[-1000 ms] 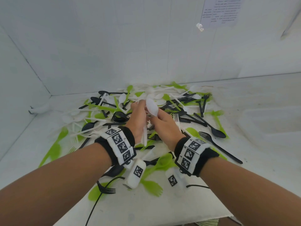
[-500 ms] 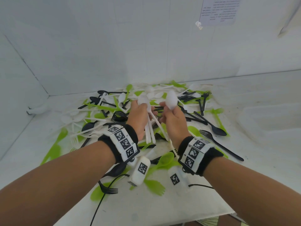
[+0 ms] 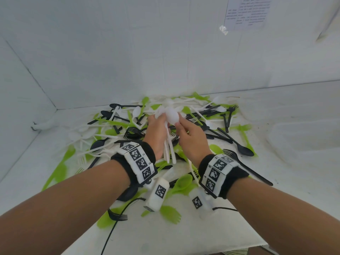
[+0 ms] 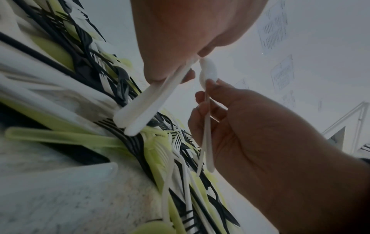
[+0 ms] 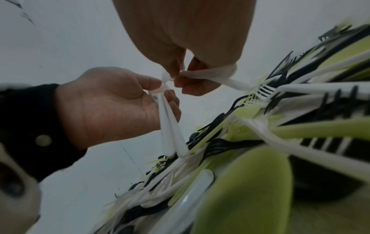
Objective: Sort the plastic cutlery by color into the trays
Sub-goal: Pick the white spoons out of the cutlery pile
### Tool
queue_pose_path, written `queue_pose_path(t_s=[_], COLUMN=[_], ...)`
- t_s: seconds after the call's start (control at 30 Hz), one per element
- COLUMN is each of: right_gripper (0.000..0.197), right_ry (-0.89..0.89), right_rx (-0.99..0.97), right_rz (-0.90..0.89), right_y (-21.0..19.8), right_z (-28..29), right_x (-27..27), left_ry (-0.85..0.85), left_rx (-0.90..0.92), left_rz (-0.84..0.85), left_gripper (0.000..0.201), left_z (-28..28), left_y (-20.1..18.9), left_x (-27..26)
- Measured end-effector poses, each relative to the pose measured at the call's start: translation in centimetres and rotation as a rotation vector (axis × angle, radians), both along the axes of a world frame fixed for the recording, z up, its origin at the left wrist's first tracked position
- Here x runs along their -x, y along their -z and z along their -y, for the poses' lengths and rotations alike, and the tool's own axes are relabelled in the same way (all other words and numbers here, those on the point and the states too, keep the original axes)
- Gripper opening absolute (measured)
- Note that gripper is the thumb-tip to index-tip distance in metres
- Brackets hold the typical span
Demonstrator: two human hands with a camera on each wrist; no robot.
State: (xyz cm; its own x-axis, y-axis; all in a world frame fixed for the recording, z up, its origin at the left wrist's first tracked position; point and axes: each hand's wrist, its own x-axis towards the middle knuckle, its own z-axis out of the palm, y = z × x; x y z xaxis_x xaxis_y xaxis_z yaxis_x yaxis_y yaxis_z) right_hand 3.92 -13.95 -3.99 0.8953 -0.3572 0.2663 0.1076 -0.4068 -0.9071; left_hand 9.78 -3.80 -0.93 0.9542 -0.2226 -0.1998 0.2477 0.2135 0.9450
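Two hands meet above the cutlery pile [image 3: 184, 129]: the left hand [image 3: 156, 133] clenches a bundle of white spoons [image 3: 168, 148], handles hanging near; the right hand [image 3: 191, 137] pinches one white spoon [image 4: 208, 72] beside it. The wall sheet's [image 3: 248, 13] print is unreadable.

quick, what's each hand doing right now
Left hand: grips a bunch of white spoons, handles hanging down.
Right hand: pinches one white spoon.

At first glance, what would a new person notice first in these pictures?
Both hands meet above the table's middle: the left hand grips a bundle of white spoons, and the right hand pinches one more white spoon beside it. Beneath them spreads a tangled pile of cutlery, white, black and green.
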Motion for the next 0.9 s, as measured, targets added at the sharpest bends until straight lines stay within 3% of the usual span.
queue_pose_path(t_s=[0.1, 0.33, 0.63, 0.8, 0.9], right_gripper=[0.043, 0.029, 0.035, 0.031, 0.031], right_ry=[0.045, 0.042, -0.066, 0.027, 0.056], right_rx=[-0.039, -0.071, -0.229, -0.325, -0.243], right_rz=[-0.005, 0.002, -0.049, -0.008, 0.012], right_y=[0.1, 0.1, -0.1, -0.6, -0.6], right_z=[0.2, -1.0, -1.8, -2.4, -2.3], right_x=[-0.1, -0.3, -0.2, -0.2, -0.1], left_ry=[-0.019, 0.057, 0.013, 0.014, 0.015], left_rx=[-0.046, -0.103, -0.167, -0.252, -0.326], left_rz=[0.017, -0.027, 0.022, 0.09, 0.127], left_gripper=[0.034, 0.054, 0.078, 0.061, 0.062], left_z=[0.2, 0.3, -0.6, -0.9, -1.1], left_y=[0.0, -0.9, -0.8, -0.6, -0.3], left_x=[0.3, 1.3, 1.4, 1.1, 0.8])
